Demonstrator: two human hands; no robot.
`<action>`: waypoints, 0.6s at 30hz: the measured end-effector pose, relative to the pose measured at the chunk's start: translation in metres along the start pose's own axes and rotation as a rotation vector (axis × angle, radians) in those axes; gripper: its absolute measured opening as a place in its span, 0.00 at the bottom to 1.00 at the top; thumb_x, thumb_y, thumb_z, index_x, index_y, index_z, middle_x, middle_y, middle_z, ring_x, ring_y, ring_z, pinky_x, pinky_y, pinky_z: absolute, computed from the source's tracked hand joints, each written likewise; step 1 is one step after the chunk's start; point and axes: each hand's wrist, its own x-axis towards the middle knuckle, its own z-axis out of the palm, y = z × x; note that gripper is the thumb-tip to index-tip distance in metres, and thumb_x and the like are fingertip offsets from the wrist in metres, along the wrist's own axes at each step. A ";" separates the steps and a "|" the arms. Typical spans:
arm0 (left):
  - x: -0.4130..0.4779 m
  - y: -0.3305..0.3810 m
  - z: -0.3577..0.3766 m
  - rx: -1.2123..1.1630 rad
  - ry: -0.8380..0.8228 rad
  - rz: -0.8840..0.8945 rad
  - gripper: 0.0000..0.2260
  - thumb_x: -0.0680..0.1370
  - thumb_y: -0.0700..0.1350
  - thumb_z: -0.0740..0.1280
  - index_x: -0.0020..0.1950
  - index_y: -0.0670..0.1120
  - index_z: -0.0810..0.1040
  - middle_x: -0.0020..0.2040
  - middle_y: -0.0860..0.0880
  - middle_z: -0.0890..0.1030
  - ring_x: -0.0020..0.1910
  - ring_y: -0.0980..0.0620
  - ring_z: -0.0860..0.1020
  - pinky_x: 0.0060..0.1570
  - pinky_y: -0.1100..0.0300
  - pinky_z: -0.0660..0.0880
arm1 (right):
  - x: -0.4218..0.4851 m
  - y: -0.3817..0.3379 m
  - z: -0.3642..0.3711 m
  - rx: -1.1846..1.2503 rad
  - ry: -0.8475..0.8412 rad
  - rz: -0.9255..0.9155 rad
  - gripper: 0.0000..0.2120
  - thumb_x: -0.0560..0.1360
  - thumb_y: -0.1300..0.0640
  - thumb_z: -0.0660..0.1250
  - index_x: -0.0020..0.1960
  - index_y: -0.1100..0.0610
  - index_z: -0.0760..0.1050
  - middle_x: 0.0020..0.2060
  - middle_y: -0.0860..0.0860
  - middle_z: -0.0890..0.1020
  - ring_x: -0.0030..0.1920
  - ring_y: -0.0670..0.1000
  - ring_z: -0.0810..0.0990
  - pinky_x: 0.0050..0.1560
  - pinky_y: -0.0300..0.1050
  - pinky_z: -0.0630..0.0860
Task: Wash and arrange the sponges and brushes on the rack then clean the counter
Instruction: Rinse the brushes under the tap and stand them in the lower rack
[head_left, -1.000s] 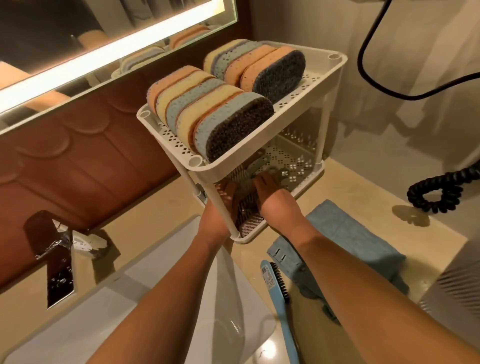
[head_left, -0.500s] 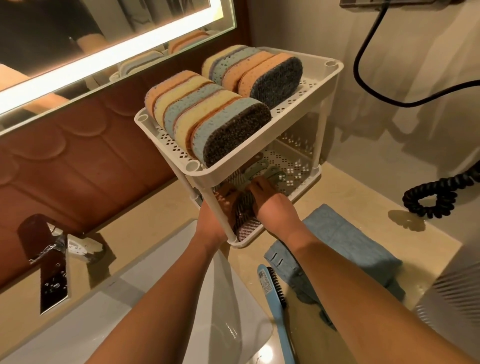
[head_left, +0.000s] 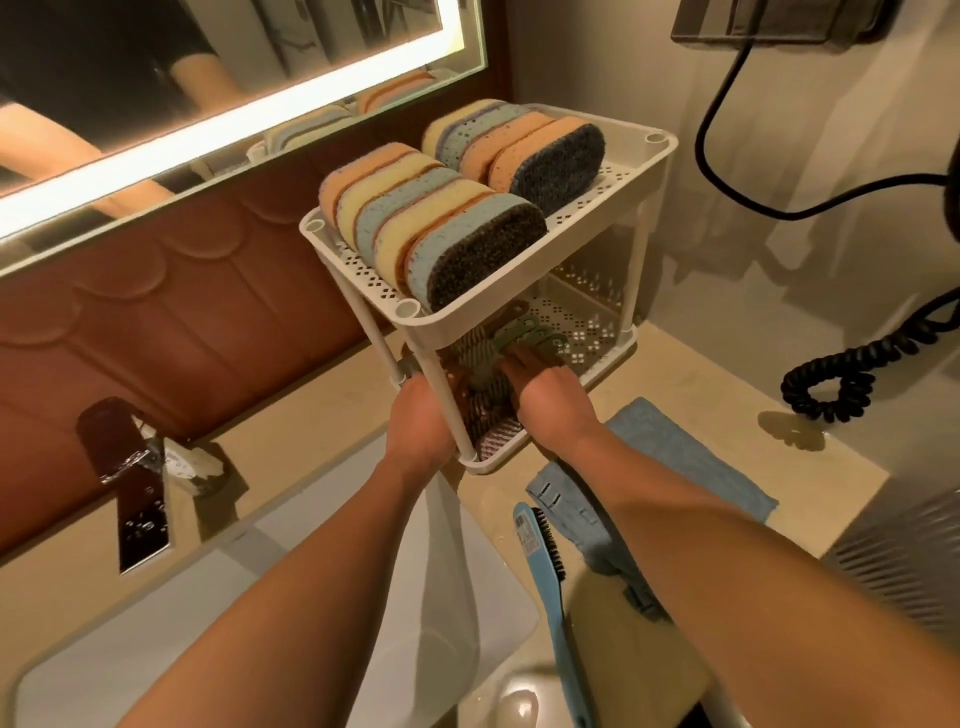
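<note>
A white two-tier rack (head_left: 641, 156) stands on the counter. Several sponges (head_left: 457, 234) stand on edge in two rows on its top shelf. Several brushes (head_left: 524, 332) with green handles and dark bristles lie on the lower shelf. My left hand (head_left: 418, 423) reaches into that shelf from the left of the front leg, and its fingers are hidden behind the leg. My right hand (head_left: 545, 392) reaches in from the right, its fingers bent down over the green brush handles. A blue long-handled brush (head_left: 553, 587) lies on the counter beside the sink.
A folded blue cloth (head_left: 685, 457) lies on the counter right of the rack. The white sink basin (head_left: 322, 597) is below my arms, with a chrome faucet (head_left: 135, 488) at its left. A coiled black cord (head_left: 841, 384) hangs at the right wall. A lit mirror runs along the back.
Both hands stay in the lower shelf among the brushes, shifting only slightly. The view has tilted up a little.
</note>
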 end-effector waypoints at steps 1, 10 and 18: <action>-0.006 0.000 -0.005 0.024 -0.010 0.011 0.08 0.79 0.47 0.62 0.53 0.49 0.79 0.52 0.45 0.82 0.49 0.44 0.80 0.45 0.54 0.77 | -0.004 -0.003 -0.004 -0.009 0.007 0.011 0.22 0.76 0.64 0.63 0.69 0.59 0.72 0.71 0.58 0.72 0.68 0.61 0.72 0.66 0.53 0.71; -0.078 -0.016 -0.049 0.360 -0.140 0.161 0.18 0.82 0.49 0.62 0.72 0.50 0.73 0.72 0.48 0.73 0.70 0.47 0.71 0.70 0.50 0.68 | -0.055 -0.037 -0.010 -0.116 0.077 -0.023 0.11 0.77 0.60 0.63 0.57 0.58 0.77 0.55 0.56 0.77 0.58 0.58 0.73 0.56 0.52 0.70; -0.130 -0.018 -0.069 0.384 -0.150 0.104 0.21 0.83 0.52 0.59 0.76 0.50 0.68 0.77 0.48 0.68 0.76 0.47 0.65 0.74 0.49 0.62 | -0.096 -0.075 -0.020 -0.118 0.099 -0.087 0.14 0.78 0.55 0.64 0.62 0.56 0.76 0.55 0.54 0.77 0.56 0.55 0.74 0.55 0.51 0.74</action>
